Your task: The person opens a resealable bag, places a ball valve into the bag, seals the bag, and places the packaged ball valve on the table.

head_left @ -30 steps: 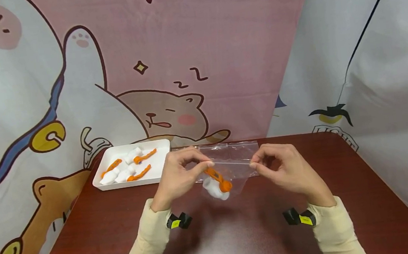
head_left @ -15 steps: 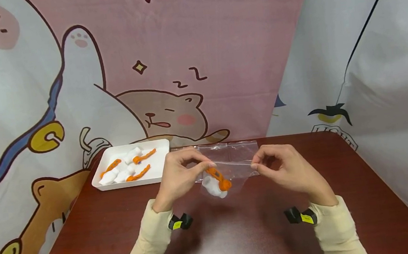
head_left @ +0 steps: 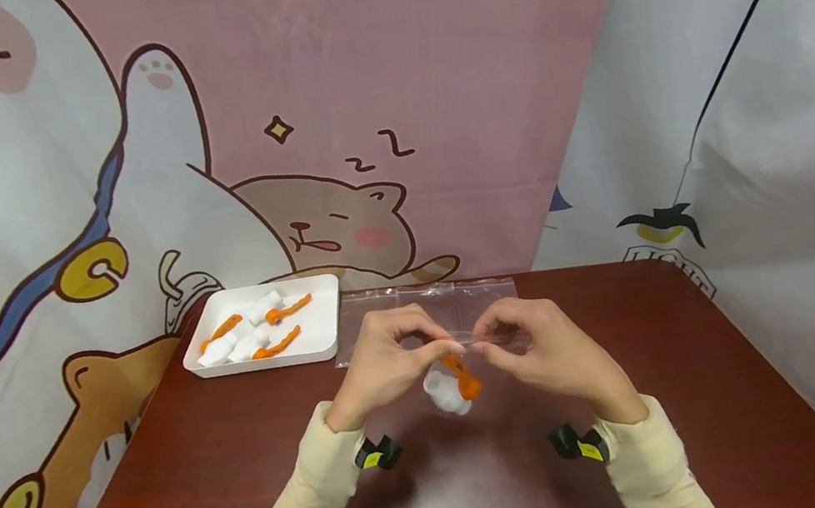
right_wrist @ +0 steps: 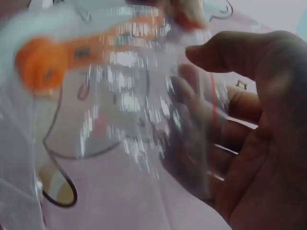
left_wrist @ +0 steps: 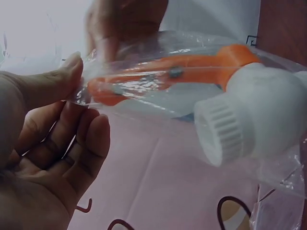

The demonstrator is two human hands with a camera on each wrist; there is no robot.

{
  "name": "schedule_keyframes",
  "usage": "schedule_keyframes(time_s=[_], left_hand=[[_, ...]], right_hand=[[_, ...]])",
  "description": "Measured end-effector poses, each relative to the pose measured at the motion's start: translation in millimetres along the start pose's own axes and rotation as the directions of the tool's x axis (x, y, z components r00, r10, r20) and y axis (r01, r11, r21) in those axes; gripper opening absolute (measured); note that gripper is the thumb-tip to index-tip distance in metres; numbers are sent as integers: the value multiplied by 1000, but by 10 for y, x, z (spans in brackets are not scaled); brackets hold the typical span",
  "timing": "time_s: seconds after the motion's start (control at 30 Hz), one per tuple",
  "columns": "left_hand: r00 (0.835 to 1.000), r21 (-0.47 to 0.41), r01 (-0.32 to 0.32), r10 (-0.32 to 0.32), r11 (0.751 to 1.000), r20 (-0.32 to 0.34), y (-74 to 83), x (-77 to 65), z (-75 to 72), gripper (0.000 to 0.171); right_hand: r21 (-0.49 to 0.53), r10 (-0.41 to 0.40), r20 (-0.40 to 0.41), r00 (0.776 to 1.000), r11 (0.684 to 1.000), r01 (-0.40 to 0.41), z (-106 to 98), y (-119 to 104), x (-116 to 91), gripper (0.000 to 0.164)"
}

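Left hand: we hold the left hand [head_left: 392, 356] wrist low, palm turned inward, thumb and forefinger pinching the bag's top edge; other fingers loosely bent.
Right hand: we mirror it with the right hand [head_left: 558, 350], thumb and forefinger tips together on the same edge; remaining fingers lie behind the film.
Gap: our two sets of fingertips nearly meet.
Bag: clear plastic bag [right_wrist: 129, 105], hanging below our fingertips, above the table.
Contents: orange handle [head_left: 469, 385] and white bottle [head_left: 444, 392] inside, nearer our left fingers; handle end right by the left thumb.
Tray: white tray [head_left: 321, 353] left of our left hand, more orange and white pieces in it.
Behind: clear plastic [head_left: 368, 304] flat near the table's back edge.
Room: table [head_left: 691, 356] continues right of our right hand to its side edge.
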State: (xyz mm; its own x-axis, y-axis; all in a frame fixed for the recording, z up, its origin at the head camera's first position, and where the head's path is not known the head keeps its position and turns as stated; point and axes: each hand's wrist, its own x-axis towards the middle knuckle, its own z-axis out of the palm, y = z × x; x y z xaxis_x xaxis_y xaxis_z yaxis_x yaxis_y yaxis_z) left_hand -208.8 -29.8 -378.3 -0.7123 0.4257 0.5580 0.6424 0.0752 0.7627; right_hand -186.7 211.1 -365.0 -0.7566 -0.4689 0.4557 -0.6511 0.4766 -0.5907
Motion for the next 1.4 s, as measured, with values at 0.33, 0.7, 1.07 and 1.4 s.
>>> schedule_keyframes(time_s=[0.33, 0.7, 1.07, 1.4], left_hand=[[999, -19, -5, 6, 1000, 34, 0, 2, 54, 8], [994, -16, -110, 110, 994, 6, 32, 11, 19, 5], [996, -22, -63, 62, 998, -62, 40, 1, -103, 5], [994, -55, -53, 48, 997, -95, 58, 6, -226, 5]], right_hand=[[48, -93, -32, 995, 994, 94, 105, -75, 35, 18], [58, -186, -66, 980, 980, 190, 81, -58, 48, 19], [20, -121, -51, 991, 992, 122, -18, -10, 7, 21], [-12, -109, -72, 991, 994, 109, -144, 58, -32, 22]])
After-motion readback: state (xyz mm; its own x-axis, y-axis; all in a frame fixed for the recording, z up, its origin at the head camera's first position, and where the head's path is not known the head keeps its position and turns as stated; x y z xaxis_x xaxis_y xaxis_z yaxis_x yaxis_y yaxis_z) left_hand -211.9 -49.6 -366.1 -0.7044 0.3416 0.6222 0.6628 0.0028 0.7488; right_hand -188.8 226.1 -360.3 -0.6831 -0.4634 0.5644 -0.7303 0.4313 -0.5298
